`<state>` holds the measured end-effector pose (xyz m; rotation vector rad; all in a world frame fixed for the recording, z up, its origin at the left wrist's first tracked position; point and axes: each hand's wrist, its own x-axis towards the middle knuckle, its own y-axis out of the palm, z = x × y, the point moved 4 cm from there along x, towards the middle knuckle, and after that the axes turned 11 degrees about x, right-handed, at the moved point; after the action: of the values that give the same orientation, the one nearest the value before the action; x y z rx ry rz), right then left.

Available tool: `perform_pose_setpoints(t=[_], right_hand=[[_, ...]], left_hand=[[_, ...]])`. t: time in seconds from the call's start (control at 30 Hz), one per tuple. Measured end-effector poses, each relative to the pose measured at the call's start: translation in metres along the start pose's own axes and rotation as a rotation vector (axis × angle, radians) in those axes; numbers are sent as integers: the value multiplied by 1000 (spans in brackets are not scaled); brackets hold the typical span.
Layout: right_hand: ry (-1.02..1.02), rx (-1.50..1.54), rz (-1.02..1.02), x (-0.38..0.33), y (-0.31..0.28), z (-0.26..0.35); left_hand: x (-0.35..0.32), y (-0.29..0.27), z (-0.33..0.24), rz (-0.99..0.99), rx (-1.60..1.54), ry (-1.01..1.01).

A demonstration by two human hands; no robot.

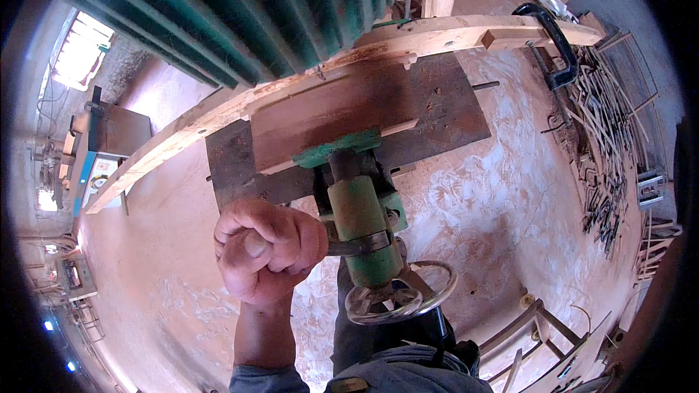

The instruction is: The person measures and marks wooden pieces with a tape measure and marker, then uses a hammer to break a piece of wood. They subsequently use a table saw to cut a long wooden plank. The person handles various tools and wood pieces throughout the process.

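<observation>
My left hand (269, 247) is closed in a fist around the end of a lever (357, 245), its thumb folded over the front. The lever runs right to a collar on a green cylindrical machine part (353, 207). At the far end of that part, a green clamp jaw (338, 147) meets the near edge of a reddish-brown wood block (328, 113). The block lies on a dark metal table (451, 113). A metal handwheel (400, 292) sits at the near end of the cylinder. My right hand is out of view.
A long pale wooden beam (182, 120) crosses behind the block, with a black C-clamp (561, 51) at its right end. Ribbed green housing (240, 14) hangs over the far side. Thin wood offcuts (604, 124) are heaped at right; a wooden frame (539, 320) stands lower right.
</observation>
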<state>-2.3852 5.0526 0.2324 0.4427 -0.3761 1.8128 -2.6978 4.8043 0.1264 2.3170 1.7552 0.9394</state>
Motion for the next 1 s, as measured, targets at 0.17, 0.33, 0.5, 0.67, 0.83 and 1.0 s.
perform_pose_setpoints(t=[0.17, 0.33, 0.5, 0.67, 0.83, 1.0], right_hand=[[6, -18, 11, -2, -3, 0], [2, -10, -2, -10, -4, -8], [3, -9, 8, -14, 2, -17], [15, -29, 18, -20, 3, -29], [22, -34, 26, -24, 2, -36], [18, -35, 54, -26, 12, -39]], left_hand=[[-2, 0, -4, -94, -78, -41], [-6, -1, -4, -141, -31, -60], [-6, -4, -8, -57, 144, -3], [-15, -9, 0, -194, 194, -10], [-68, -37, 19, -619, 556, -74], [-189, -65, 57, -734, 631, -461]])
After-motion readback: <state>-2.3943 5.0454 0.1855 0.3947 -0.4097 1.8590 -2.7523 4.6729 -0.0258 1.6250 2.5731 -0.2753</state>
